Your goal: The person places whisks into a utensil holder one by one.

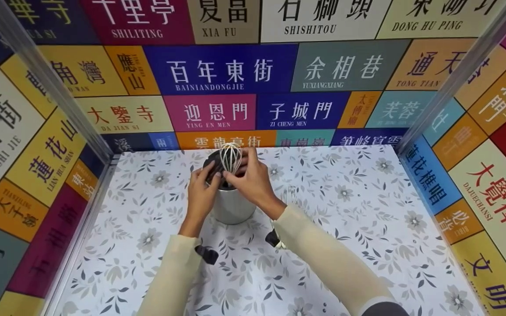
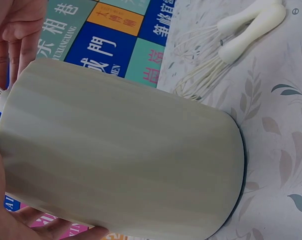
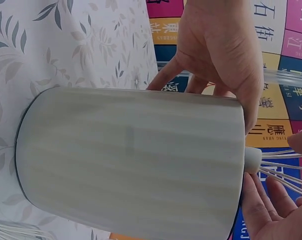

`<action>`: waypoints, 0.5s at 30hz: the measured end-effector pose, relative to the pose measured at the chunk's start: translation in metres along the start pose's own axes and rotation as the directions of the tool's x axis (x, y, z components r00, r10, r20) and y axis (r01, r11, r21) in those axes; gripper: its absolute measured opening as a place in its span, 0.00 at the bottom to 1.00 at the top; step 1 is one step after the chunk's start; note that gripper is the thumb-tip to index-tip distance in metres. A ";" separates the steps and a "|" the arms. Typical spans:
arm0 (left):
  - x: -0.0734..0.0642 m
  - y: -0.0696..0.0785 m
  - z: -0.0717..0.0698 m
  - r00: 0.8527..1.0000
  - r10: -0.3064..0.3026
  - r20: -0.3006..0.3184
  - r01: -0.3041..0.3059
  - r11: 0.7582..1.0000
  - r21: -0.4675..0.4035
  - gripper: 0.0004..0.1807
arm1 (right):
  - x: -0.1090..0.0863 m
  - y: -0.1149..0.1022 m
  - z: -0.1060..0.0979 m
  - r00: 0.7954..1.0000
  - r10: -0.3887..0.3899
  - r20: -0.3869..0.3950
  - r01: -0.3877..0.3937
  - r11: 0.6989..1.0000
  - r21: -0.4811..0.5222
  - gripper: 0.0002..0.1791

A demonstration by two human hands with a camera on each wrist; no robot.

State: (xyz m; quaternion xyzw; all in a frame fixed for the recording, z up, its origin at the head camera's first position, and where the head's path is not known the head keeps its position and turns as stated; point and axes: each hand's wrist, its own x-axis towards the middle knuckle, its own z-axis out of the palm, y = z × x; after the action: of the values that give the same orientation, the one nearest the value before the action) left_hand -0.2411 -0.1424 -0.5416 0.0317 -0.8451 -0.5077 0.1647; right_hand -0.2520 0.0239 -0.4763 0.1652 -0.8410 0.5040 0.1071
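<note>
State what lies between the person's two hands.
A wire whisk, wires up, at the mouth of the grey container; the head view shows this.

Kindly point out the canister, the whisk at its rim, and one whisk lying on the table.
Canister [image 3: 131, 162], right wrist view: side wall.
Whisk at the rim [image 1: 231, 159], head view: wire loops.
Lying whisk [image 2: 233, 50], left wrist view: handle.

Left sleeve [image 1: 169, 272], right sleeve [image 1: 332, 259]: long, plain, cream; black device [image 1: 207, 254] at left cuff, second black device [image 1: 273, 239] at right; white band [image 1: 372, 302], dark grey cloth [image 1: 387, 309] higher up right arm
</note>
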 end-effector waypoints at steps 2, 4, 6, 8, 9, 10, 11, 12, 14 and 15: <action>0.000 0.000 0.000 1.000 0.000 -0.005 0.000 1.000 -0.001 0.26 | 0.000 0.000 0.001 1.000 -0.013 -0.004 0.013 1.000 -0.005 0.36; 0.001 -0.001 0.001 1.000 0.002 -0.009 -0.002 1.000 -0.004 0.26 | -0.001 0.000 0.001 1.000 -0.025 -0.006 0.025 1.000 -0.011 0.37; 0.001 -0.001 0.001 1.000 0.004 -0.012 -0.004 1.000 -0.003 0.26 | -0.001 0.000 0.001 0.999 -0.033 -0.009 0.032 0.999 -0.021 0.37; 0.001 -0.001 0.001 1.000 0.005 -0.015 -0.005 1.000 -0.002 0.26 | -0.001 0.000 0.002 0.999 -0.041 -0.012 0.041 0.999 -0.035 0.38; 0.001 -0.001 0.001 1.000 0.006 -0.016 -0.006 1.000 -0.002 0.26 | -0.002 0.000 0.002 0.999 -0.047 -0.012 0.046 0.998 -0.037 0.38; 0.001 -0.001 0.001 1.000 0.006 -0.017 -0.006 1.000 -0.001 0.25 | -0.002 0.000 0.002 0.999 -0.052 -0.011 0.052 0.998 -0.042 0.37; 0.001 -0.001 0.001 1.000 0.005 -0.016 -0.005 1.000 0.000 0.25 | -0.002 0.000 0.002 0.998 -0.056 -0.010 0.056 0.998 -0.044 0.37; 0.001 -0.001 0.000 1.000 0.005 -0.016 -0.005 1.000 0.001 0.25 | -0.002 0.000 0.002 0.998 -0.059 -0.008 0.059 0.997 -0.044 0.37; 0.001 -0.001 0.000 1.000 0.005 -0.014 -0.005 1.000 0.005 0.25 | -0.003 0.000 0.001 0.998 -0.060 0.002 0.060 0.997 -0.046 0.36; 0.000 -0.001 0.000 1.000 0.006 -0.012 -0.006 1.000 0.008 0.25 | -0.003 0.000 0.001 0.998 -0.058 0.007 0.059 0.997 -0.044 0.35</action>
State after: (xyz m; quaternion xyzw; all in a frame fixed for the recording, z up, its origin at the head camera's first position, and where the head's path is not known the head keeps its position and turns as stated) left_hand -0.2415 -0.1430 -0.5423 0.0329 -0.8462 -0.5037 0.1710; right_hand -0.2492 0.0233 -0.4776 0.1886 -0.8470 0.4815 0.1232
